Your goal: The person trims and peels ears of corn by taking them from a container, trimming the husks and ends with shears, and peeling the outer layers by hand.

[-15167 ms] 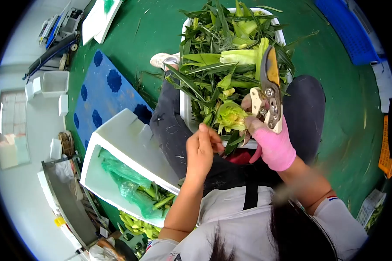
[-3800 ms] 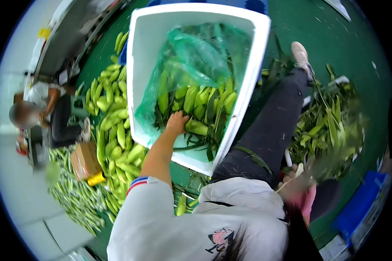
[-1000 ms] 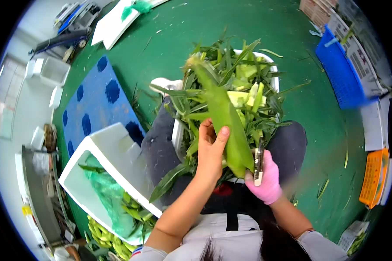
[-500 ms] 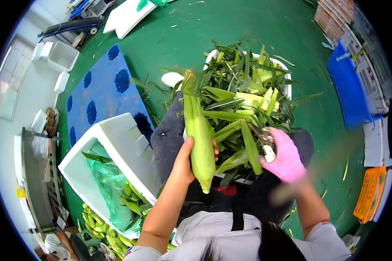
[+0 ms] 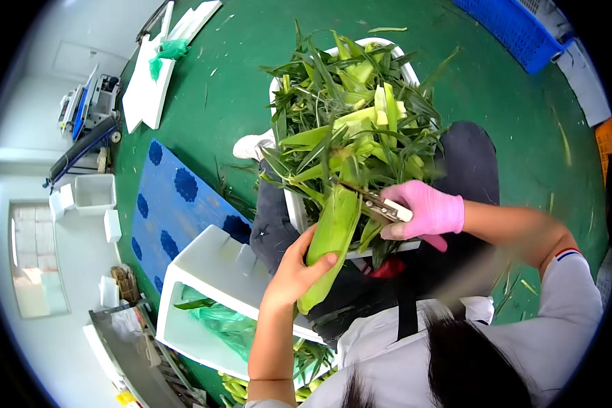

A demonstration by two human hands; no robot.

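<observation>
My bare left hand (image 5: 297,270) is wrapped round an ear of corn (image 5: 333,234) in its green husk, tilted with its tip up and to the right. In a pink glove, my right hand (image 5: 418,212) grips pruning shears (image 5: 384,206) with white handles. The blades lie against the upper part of the ear, partly lost among the leaves there. Just beyond both hands stands a white tub (image 5: 298,209), heaped with cut husks and leaves (image 5: 313,109).
To the left, a white foam box (image 5: 214,255) lies on its side with a green plastic bag (image 5: 224,326) inside. More ears of corn (image 5: 234,387) lie below it. A blue mat (image 5: 173,204) covers part of the green floor. A blue crate (image 5: 517,30) stands at the upper right.
The ear has turned from nearly upright to slanting right. My right hand has brought the shears from the heap's right side to the ear's upper end. The view has swung to the right.
</observation>
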